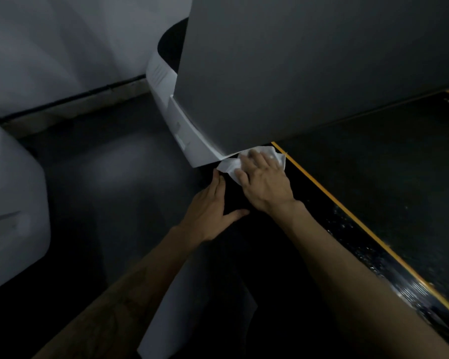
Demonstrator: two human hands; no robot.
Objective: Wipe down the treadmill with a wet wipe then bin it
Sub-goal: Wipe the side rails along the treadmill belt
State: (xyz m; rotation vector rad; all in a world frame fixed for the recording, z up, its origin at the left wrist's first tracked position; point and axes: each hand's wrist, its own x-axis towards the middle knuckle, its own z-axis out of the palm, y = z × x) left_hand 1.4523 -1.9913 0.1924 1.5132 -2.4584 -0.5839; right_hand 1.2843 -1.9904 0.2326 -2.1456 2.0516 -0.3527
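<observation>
The treadmill fills the right half of the head view: a black side rail (322,211) with a yellow stripe, the dark belt (386,156) beyond it, and a large grey upright panel (296,68) over the front. A white wet wipe (230,165) lies flat on the rail where it meets the white motor cover (189,136). My right hand (263,182) presses on the wipe with fingers spread. My left hand (211,213) rests flat on the rail's outer edge just beside it, holding nothing.
Dark floor (109,177) stretches to the left, ending at a pale wall with a dark skirting line (73,99). Another white machine housing (11,203) stands at the left edge. A pale strip (182,307) runs along the treadmill's side below my arms.
</observation>
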